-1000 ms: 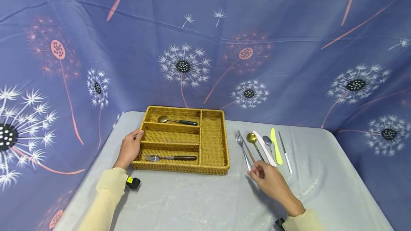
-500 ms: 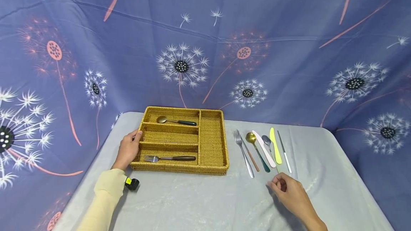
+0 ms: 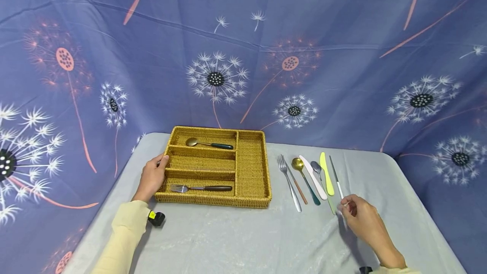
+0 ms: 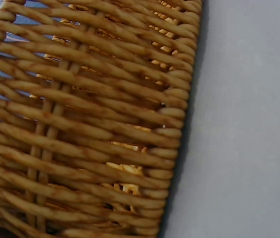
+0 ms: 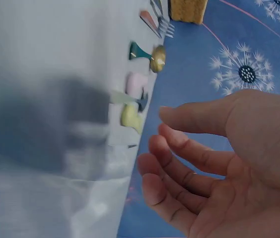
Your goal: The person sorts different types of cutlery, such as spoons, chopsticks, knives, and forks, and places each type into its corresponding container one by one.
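White-handled utensil (image 3: 338, 184), I judge, is light, stiff, slick, best pinched mid-handle; right hand (image 3: 363, 220) beside it, loosely parted, left hand (image 3: 151, 179) gripping tray (image 3: 213, 200).

The tray (image 3: 251, 202) sits on the desk (image 3: 228, 240), left hand (image 3: 152, 177) at its left wall. Its rear-left compartment contains a spoon (image 3: 221, 145); its front-left compartment, a fork (image 3: 217, 188). Right of the tray, left to right, lie a second fork (image 3: 292, 191), utensil (image 3: 300, 193), second spoon (image 3: 310, 190), knife (image 3: 313, 177), third spoon (image 3: 315, 166), second knife (image 3: 326, 176) and end utensil (image 3: 338, 184). The right hand (image 3: 363, 220) is at the end utensil's front end.
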Demonstrator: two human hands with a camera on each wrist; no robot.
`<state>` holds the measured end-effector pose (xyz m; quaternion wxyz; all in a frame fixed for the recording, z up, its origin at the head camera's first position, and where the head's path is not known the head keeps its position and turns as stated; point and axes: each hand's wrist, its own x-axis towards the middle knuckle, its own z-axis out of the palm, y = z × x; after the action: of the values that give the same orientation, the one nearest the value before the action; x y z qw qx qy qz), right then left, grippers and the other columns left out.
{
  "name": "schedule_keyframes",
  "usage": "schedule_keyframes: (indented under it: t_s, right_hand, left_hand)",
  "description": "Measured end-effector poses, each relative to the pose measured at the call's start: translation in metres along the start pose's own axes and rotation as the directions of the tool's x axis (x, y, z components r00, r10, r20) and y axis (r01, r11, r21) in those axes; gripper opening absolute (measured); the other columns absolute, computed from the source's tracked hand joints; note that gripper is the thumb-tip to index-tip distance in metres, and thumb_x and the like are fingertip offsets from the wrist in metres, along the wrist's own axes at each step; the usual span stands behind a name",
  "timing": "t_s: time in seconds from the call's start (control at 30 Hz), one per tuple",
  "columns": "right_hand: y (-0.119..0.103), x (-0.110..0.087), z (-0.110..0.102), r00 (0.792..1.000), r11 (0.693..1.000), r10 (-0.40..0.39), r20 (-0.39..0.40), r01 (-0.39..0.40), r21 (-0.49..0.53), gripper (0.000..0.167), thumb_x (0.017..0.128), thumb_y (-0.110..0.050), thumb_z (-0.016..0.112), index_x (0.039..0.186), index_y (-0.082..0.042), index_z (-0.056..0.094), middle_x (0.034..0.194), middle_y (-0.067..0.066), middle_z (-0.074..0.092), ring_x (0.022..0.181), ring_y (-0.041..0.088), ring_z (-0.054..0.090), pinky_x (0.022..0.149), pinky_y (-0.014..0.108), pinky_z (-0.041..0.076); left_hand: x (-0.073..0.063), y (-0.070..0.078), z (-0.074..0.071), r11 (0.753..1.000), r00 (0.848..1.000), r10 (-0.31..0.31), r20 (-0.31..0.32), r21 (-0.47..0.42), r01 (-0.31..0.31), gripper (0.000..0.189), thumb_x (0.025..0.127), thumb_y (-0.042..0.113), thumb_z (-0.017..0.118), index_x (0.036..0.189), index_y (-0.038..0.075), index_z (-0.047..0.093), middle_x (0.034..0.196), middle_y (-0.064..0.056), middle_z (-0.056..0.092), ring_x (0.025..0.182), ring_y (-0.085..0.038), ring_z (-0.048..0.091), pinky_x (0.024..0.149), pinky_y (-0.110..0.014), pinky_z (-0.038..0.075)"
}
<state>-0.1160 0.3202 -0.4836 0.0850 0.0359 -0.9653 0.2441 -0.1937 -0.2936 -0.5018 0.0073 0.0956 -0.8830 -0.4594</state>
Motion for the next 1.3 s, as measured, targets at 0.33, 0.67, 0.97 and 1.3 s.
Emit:
schedule_keyframes:
  t_s: [0.33,0.67,0.97,1.3]
  right_hand:
    - [0.01,0.056,-0.007,0.999,0.999,-0.043,0.006,0.043,-0.023,0.023,0.097,-0.007,0.075,0.115,0.006,0.072,0.087,0.009,0.07,0.077,0.026,0.068,0.058,0.039,0.05]
    - [0.02,0.085,-0.01,0.987,0.995,0.075,0.139,-0.066,-0.068,0.035,0.101,-0.016,0.07,0.123,0.01,0.067,0.101,0.025,0.072,0.079,0.035,0.07,0.059,0.05,0.055]
    - [0.026,0.091,-0.004,0.957,0.984,0.155,0.246,-0.128,-0.12,0.031,0.098,-0.013,0.069,0.114,0.013,0.064,0.1,0.027,0.07,0.084,0.039,0.069,0.067,0.054,0.056]
    - [0.03,0.093,0.007,0.945,0.982,0.174,0.276,-0.147,-0.116,0.027,0.095,-0.009,0.063,0.11,0.012,0.057,0.093,0.023,0.065,0.077,0.033,0.062,0.067,0.05,0.053]
  left_hand:
    - [0.001,-0.001,0.0,1.0,1.0,0.001,-0.011,-0.011,-0.001,0.066,0.118,0.048,0.034,0.168,0.006,0.033,0.169,-0.028,0.033,0.157,-0.051,0.026,0.127,-0.067,0.023]
    - [0.0,-0.002,0.0,1.0,1.0,0.0,-0.011,-0.005,-0.001,0.066,0.118,0.049,0.033,0.169,0.007,0.033,0.169,-0.027,0.035,0.157,-0.05,0.029,0.127,-0.066,0.025]
    - [0.0,-0.002,-0.001,1.0,1.0,0.005,-0.01,0.0,-0.005,0.069,0.117,0.052,0.032,0.168,0.006,0.033,0.169,-0.028,0.035,0.156,-0.05,0.03,0.126,-0.067,0.027]
    - [0.0,0.0,0.0,1.0,1.0,0.006,-0.005,-0.003,-0.006,0.066,0.118,0.049,0.033,0.168,0.006,0.033,0.168,-0.028,0.036,0.157,-0.05,0.029,0.126,-0.066,0.026]
